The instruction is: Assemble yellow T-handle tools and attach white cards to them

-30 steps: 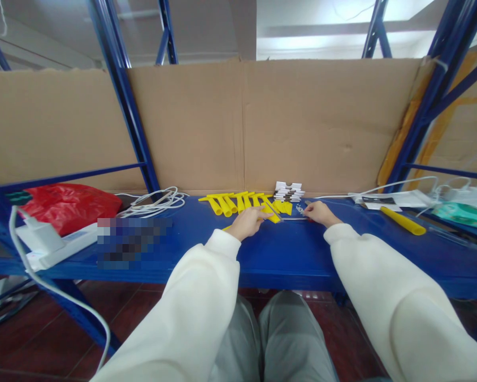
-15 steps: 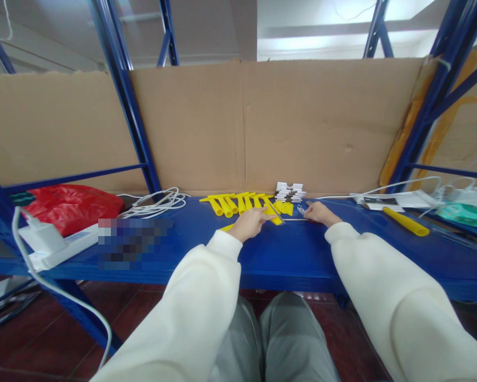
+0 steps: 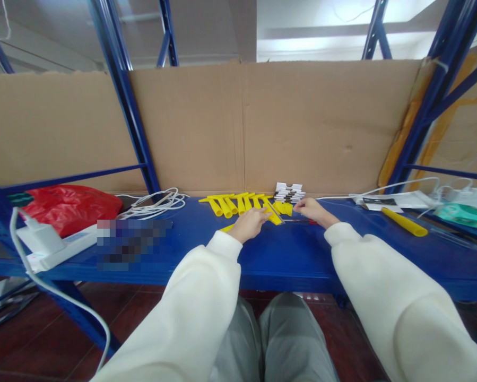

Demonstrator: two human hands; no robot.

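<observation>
Right hand (image 3: 315, 210) shifted toward ten o'clock, fingers bunched beside small yellow pieces (image 3: 286, 208); any pinched item indiscernible. Left hand (image 3: 248, 225), index extended, at yellow part (image 3: 273, 215), two o'clock; light, even pressure limits slipping.

Tubes (image 3: 225, 206) right of cable (image 3: 159, 203)

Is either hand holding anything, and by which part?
The left hand holds a yellow tool by its handle, near the head. For the right hand, I cannot tell.
</observation>
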